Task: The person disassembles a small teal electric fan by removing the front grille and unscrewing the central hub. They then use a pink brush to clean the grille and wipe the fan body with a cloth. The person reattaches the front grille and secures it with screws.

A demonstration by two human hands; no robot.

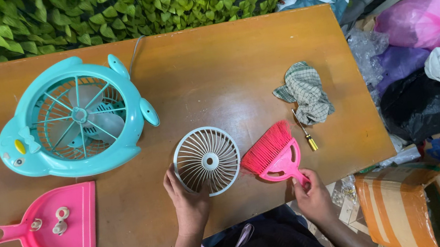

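A wooden table (210,61) is shown before a leafy wall. The forearms are cut off at the lower edge. The grille (207,160) is steadied at the near edge by the left hand (188,203); fingertip contact is hidden. The brush (273,155) is gripped by the right hand (313,194), bristles touching the grille. Bare tabletop is left beyond.

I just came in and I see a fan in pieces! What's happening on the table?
A person sits at a wooden table. Their left hand steadies a round white fan grille, and their right hand holds a small pink brush with its bristles touching the grille. The turquoise fan lies beside it with its blades showing. A pink dustpan holds a few small parts, and a checked cloth and a screwdriver lie nearby.
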